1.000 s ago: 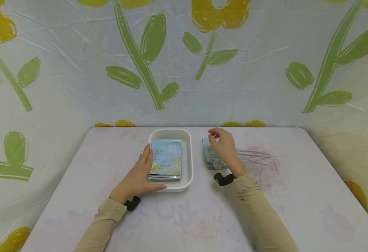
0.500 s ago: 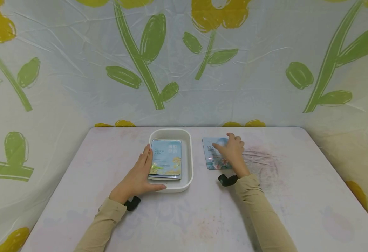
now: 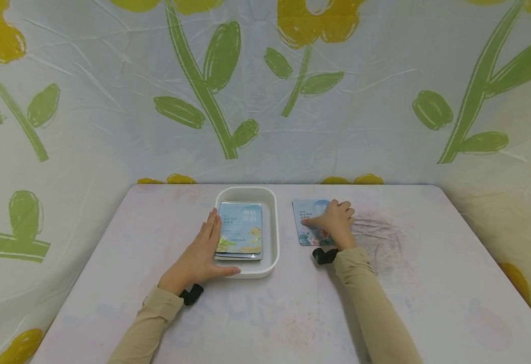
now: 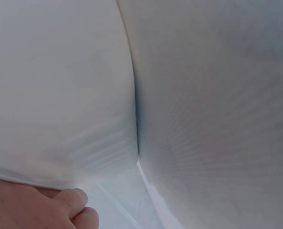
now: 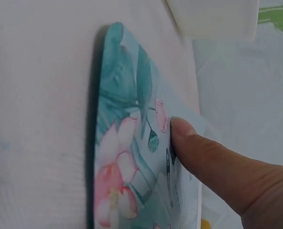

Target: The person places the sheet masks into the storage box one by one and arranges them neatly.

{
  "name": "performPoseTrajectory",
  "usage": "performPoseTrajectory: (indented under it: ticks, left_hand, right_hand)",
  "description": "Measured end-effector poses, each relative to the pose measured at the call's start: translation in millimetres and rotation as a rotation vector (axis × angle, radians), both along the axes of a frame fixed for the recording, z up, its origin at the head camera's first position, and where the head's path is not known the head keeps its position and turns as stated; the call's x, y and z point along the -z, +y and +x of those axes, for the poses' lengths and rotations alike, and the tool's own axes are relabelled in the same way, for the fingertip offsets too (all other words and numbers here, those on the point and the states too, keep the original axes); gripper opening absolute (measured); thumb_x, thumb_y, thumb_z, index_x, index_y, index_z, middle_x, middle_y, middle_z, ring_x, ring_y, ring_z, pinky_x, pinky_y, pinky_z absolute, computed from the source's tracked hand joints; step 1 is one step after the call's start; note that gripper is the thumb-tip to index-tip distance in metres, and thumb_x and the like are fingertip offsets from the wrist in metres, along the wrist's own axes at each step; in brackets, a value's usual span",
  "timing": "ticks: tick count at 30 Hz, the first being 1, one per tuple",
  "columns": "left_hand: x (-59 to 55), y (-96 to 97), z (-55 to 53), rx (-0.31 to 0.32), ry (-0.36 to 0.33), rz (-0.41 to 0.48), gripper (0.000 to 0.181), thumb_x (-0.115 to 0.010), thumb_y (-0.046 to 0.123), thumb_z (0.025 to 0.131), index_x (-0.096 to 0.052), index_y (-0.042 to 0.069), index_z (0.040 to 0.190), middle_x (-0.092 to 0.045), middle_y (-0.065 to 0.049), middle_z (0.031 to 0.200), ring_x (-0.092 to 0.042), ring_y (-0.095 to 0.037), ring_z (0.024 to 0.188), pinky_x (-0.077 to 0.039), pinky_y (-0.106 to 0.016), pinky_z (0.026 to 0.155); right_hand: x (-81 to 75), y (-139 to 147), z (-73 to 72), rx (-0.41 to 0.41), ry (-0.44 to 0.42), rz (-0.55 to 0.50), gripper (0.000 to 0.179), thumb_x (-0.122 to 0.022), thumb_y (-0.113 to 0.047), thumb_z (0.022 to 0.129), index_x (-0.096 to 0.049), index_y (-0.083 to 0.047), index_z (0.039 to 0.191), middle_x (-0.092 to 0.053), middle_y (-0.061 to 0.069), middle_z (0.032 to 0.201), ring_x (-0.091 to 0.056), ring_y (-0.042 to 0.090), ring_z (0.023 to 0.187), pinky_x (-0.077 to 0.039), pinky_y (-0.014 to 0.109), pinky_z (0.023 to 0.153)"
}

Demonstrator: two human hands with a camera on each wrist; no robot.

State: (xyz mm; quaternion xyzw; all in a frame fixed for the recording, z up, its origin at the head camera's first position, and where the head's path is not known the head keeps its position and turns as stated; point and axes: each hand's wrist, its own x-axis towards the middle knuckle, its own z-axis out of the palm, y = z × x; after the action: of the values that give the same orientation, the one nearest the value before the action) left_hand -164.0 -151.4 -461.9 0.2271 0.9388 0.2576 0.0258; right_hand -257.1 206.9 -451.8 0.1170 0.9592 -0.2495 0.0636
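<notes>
My left hand [image 3: 197, 255] lies along the left side of a white tray [image 3: 271, 237], fingers straight against its wall and thumb at the near rim. In the left wrist view its fingers [image 4: 72, 202] touch the tray's edge. Inside the tray is a small stack of light-blue sheet mask packets [image 3: 240, 227] with yellow flowers. To the right, a blue sheet mask packet [image 3: 308, 235] with pink lotus flowers lies flat on the table. My right hand [image 3: 338, 222] grips it, thumb on its printed face and fingers bent at its right edge. The right wrist view shows the thumb [image 5: 213, 155] on the lotus packet [image 5: 127, 143].
The pale table [image 3: 256, 323] has faint prints and a reddish-grey smudge to the right of the lotus packet. A white cloth [image 3: 361, 126] with yellow flowers and green stems hangs behind and at both sides. A black wrist camera [image 3: 324, 256] sits under the right wrist.
My right hand first draws back to the right from over the lotus packet, spreading its thumb and fingers; then the thumb comes down onto the packet. The left hand and tray stay put.
</notes>
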Motion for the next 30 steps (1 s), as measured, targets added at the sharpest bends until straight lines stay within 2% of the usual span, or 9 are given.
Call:
performPoseTrajectory:
  ticks: [6,17,25,30]
  left_hand:
    - [0.2,-0.1,0.3,0.005,0.002,0.0,0.137,-0.067,0.079,0.071,0.004,-0.001,0.157,0.018,-0.009,0.164,0.006,-0.031,0.151,-0.012,-0.048,0.122]
    - [1.2,-0.5,-1.7,0.009,0.013,-0.009,0.137,-0.067,0.08,0.071,0.003,-0.001,0.157,0.017,-0.01,0.164,0.006,-0.028,0.151,-0.011,-0.047,0.122]
    - [1.4,-0.7,-1.1,0.013,0.023,-0.012,0.137,-0.067,0.079,0.072,0.003,-0.001,0.157,0.017,-0.01,0.164,0.008,-0.025,0.151,-0.009,-0.047,0.123]
    - [1.5,-1.0,-0.7,0.01,0.024,-0.012,0.136,-0.067,0.079,0.072,0.003,-0.002,0.157,0.017,-0.011,0.164,0.007,-0.025,0.151,-0.01,-0.047,0.122]
  right_hand:
    - [2.1,1,-4.2,0.012,-0.018,-0.002,0.108,-0.088,-0.052,0.068,-0.035,0.016,0.134,-0.033,0.04,0.127,-0.034,0.055,0.12,-0.033,0.064,0.103]
    - [0.3,11,-5.7,0.017,-0.006,-0.104,0.107,-0.088,-0.043,0.071,-0.028,0.013,0.139,-0.037,0.039,0.131,-0.036,0.055,0.123,-0.036,0.062,0.103]
    - [7.6,21,-7.3,0.066,0.025,-0.276,0.097,-0.086,-0.03,0.077,-0.026,0.013,0.141,-0.044,0.037,0.132,-0.048,0.044,0.116,-0.042,0.056,0.104]
    - [11.3,27,-7.9,0.092,0.067,-0.328,0.08,-0.079,-0.022,0.085,-0.032,0.012,0.14,-0.046,0.034,0.133,-0.048,0.041,0.113,-0.042,0.055,0.103]
